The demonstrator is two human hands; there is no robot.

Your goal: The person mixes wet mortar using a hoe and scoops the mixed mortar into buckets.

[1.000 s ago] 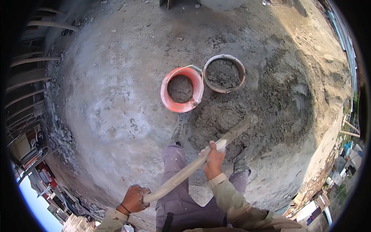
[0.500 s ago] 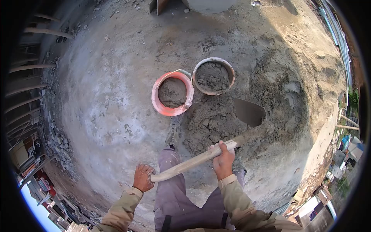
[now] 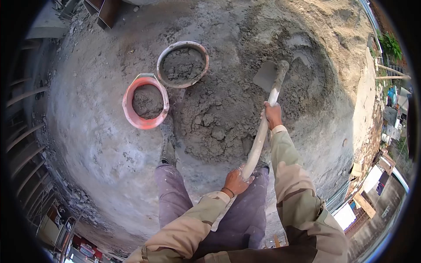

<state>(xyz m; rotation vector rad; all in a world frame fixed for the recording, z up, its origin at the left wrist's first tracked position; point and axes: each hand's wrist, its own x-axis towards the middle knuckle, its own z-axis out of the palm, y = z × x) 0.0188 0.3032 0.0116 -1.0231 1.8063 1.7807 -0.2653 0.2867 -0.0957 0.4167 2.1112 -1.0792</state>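
Observation:
A long wooden handle (image 3: 258, 142) runs up from my lap to a flat metal blade (image 3: 265, 76), which lies on the wet grey mortar (image 3: 219, 118). My left hand (image 3: 237, 181) is wrapped round the handle's lower end, over my thighs. Higher up, just below the blade, my right hand (image 3: 272, 115) grips the same handle. To the left stand a red bucket (image 3: 129, 110) and a whitish-rimmed bucket (image 3: 204, 65), side by side, both with grey mortar inside.
Dry sand (image 3: 346, 48) slopes up at the upper right. Metal pieces (image 3: 107, 12) stand at the top left. Curved wooden poles (image 3: 27, 95) line the left edge. Rubble and boards (image 3: 364, 204) lie at the lower right. My boot (image 3: 167, 147) is below the red bucket.
The handle has swung from slanting across my legs to nearly upright in view. Both hands have moved right, the right one farther forward. The blade lies farther forward, and the buckets appear farther left.

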